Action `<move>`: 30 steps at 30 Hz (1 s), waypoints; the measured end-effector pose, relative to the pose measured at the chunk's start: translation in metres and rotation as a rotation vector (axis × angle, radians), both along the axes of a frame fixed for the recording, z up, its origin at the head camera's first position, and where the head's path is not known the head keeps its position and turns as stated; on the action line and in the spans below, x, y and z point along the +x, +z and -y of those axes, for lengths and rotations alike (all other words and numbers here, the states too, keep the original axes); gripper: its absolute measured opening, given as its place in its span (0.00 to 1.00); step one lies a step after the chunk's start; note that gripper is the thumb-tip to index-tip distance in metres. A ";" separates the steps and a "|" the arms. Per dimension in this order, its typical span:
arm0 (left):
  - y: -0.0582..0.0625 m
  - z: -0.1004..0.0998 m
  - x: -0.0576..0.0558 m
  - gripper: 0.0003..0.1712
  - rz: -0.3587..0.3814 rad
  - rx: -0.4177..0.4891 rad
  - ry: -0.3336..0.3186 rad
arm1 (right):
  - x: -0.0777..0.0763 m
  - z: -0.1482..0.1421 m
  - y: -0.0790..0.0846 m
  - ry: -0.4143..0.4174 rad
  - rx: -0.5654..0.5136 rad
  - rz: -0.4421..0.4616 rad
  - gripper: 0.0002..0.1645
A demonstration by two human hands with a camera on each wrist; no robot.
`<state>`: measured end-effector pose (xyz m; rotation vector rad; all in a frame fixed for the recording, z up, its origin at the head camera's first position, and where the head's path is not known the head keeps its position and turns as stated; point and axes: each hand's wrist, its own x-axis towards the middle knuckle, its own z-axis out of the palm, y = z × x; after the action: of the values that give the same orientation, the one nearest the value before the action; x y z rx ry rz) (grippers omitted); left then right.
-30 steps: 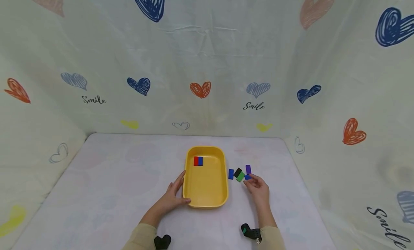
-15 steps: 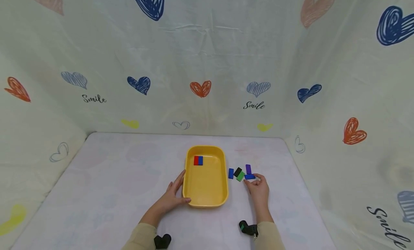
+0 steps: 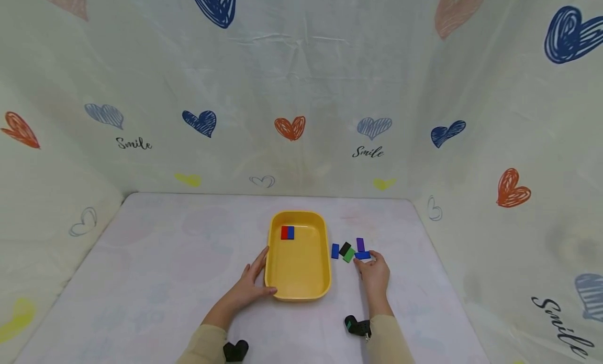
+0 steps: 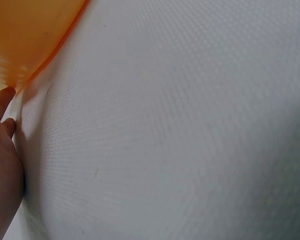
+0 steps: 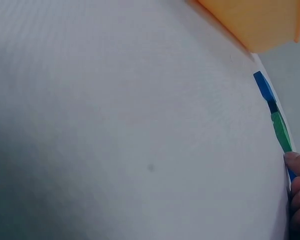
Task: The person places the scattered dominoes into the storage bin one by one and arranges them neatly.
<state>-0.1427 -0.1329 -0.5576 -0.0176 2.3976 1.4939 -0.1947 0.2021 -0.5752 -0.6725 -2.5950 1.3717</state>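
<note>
In the head view, a yellow tray [image 3: 298, 280] lies mid-table with a red block [image 3: 284, 232] and a blue block [image 3: 290, 233] side by side in it. My left hand [image 3: 245, 296] rests against the tray's near left corner, thumb at the rim and fingers spread along the side. To the right of the tray, my right hand [image 3: 376, 280] pinches a flat blue block [image 3: 363, 255] between thumb and forefinger, at its two ends. A purple block [image 3: 360, 244] stands just behind it. The right wrist view shows a green block [image 5: 281, 131] beside the thumb.
Between the tray and my right hand lie another blue block [image 3: 335, 251], a black block [image 3: 345, 249] and the green one, the last two touching. A white cloth covers the table [image 3: 155, 269]. A curtain printed with hearts [image 3: 245, 81] surrounds the table.
My right hand's fingers have shifted on the blue block, which was mostly covered and now shows along its length. The right forearm has swung slightly left. My left hand stays on the tray.
</note>
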 end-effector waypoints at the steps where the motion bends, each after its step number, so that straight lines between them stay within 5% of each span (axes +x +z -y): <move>1: 0.000 0.000 0.000 0.65 -0.006 0.001 -0.001 | 0.000 0.000 0.000 -0.003 -0.001 0.002 0.37; 12: -0.002 0.001 -0.001 0.65 -0.008 0.032 -0.003 | 0.001 0.000 0.004 -0.010 -0.086 -0.006 0.37; 30: -0.001 0.000 0.000 0.66 -0.001 0.008 0.002 | 0.010 0.009 0.021 0.038 -0.532 -0.121 0.37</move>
<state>-0.1431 -0.1334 -0.5590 -0.0177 2.3928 1.5043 -0.1848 0.1929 -0.5543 -0.5748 -2.1629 2.0694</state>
